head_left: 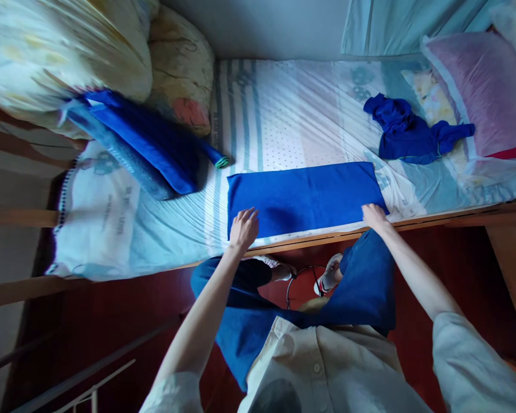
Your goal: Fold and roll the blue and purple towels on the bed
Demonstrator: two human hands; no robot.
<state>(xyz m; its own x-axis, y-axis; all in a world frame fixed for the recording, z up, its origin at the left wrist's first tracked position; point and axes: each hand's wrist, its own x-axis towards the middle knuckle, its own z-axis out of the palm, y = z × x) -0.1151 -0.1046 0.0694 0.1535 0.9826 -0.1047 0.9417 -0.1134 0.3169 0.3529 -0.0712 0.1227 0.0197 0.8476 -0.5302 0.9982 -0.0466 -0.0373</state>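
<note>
A blue cloth (322, 195) lies flat as a long rectangle along the near edge of the bed, with faint creases across it. Over its left end is my left hand (244, 228), the fingers loosely bent and a little apart, holding nothing I can see. My right hand (374, 215) is at the near right corner of the cloth, its fingers closed at the edge. The fingertips of that hand are partly hidden.
Folded blue fabric (150, 143) lies on the bed at left, beside stacked pillows (180, 63). A crumpled blue garment (406, 129) rests at right near a pink pillow (485, 92). The wooden bed rail (456, 219) runs before my knees.
</note>
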